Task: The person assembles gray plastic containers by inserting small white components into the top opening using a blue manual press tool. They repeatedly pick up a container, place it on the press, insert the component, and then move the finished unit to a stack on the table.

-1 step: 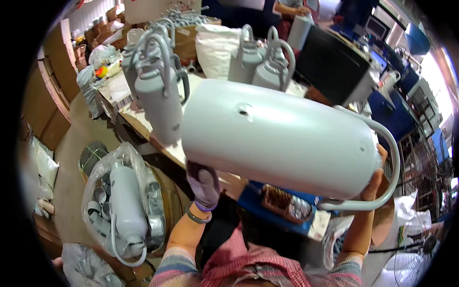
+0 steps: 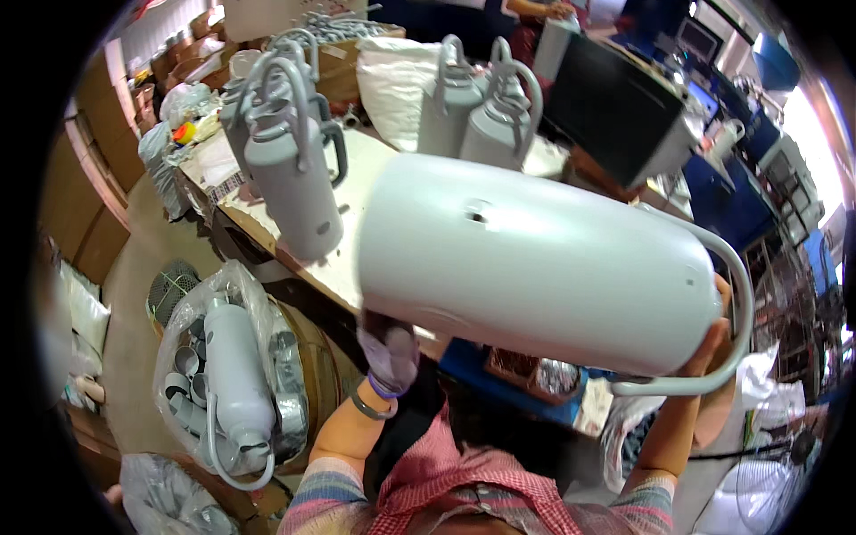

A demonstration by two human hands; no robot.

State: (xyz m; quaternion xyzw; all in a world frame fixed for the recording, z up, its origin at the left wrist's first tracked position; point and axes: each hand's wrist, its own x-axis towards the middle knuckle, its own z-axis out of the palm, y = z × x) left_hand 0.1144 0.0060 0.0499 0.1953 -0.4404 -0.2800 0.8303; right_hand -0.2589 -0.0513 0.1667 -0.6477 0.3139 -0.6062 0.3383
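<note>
I hold a large pale grey jug body (image 2: 535, 259) sideways, close in front of me. It has a thin loop handle (image 2: 736, 303) at its right end and a small hole in its side. My left hand (image 2: 388, 352), in a light purple glove with a wristband, supports the jug's left end from below. My right hand (image 2: 713, 343) is bare, mostly hidden behind the jug, and grips the right end beside the handle.
Several upright grey jugs (image 2: 294, 178) with handles stand on a workbench (image 2: 357, 259), with more jugs (image 2: 481, 116) behind them. A clear plastic bag (image 2: 232, 374) at lower left holds another jug and metal parts. A black box (image 2: 615, 107) and a white sack (image 2: 392, 80) lie beyond.
</note>
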